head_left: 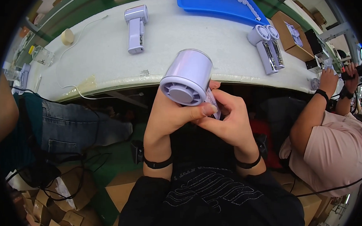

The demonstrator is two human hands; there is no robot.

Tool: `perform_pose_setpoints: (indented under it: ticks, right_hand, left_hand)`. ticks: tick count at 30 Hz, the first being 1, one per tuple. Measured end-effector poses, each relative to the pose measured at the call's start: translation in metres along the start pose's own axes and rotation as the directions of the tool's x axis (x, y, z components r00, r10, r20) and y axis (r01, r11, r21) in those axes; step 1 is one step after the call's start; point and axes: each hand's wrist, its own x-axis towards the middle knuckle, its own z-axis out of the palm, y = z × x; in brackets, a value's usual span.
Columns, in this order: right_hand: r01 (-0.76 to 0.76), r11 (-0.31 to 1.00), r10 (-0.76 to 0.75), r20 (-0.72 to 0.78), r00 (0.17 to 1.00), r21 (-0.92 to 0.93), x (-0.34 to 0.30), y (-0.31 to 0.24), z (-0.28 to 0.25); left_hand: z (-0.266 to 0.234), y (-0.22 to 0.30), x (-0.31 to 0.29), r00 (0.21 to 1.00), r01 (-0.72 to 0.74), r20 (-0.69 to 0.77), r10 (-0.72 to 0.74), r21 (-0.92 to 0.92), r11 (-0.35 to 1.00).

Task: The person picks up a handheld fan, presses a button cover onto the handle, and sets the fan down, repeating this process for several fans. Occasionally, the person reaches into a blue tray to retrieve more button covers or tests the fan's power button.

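Observation:
A pale lavender handheld fan is between my hands, just off the table's near edge. Its round head, with a vented end, tilts toward me; the handle is mostly hidden by fingers. My left hand wraps the fan below its head, thumb pressed on the handle. On the other side, my right hand grips the handle with its fingers and thumb. A similar fan lies on the table ahead to the left. Two more fans lie side by side at the right, their handles showing opened insides.
A blue tray with a white strip sits at the back. At right is a cardboard box with parts, near a co-worker's hands. A tape roll, white cable and clear bottle are at left.

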Motion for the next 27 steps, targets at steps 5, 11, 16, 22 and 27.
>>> perform_pose_setpoints:
  ticks: [5,11,16,22,27]
  right_hand:
    - [0.026,0.999,-0.027,-0.006,1.000,-0.031,-0.005,-0.002,0.001]
    - [-0.103,0.995,0.104,0.053,0.993,-0.014,-0.005,-0.012,0.002]
    - [-0.110,0.981,0.109,-0.012,0.994,-0.159,-0.002,-0.012,0.014]
    - [0.177,0.983,-0.178,-0.036,0.983,-0.042,-0.002,0.006,0.033]
    - [-0.055,0.987,0.078,0.152,0.985,-0.148,-0.014,0.037,0.024]
  left_hand:
    - [-0.002,-0.002,-0.003,0.999,-0.036,0.013,0.036,0.027,0.999]
    - [-0.003,-0.004,0.001,0.998,-0.056,-0.014,0.056,-0.040,0.998]
    - [-0.007,0.014,-0.002,0.998,0.014,-0.058,-0.019,-0.094,0.995]
    - [-0.014,0.046,-0.009,0.920,-0.262,-0.260,0.292,0.146,0.954]
    - [-0.095,0.105,0.014,0.778,-0.134,-0.541,0.320,0.355,0.925]
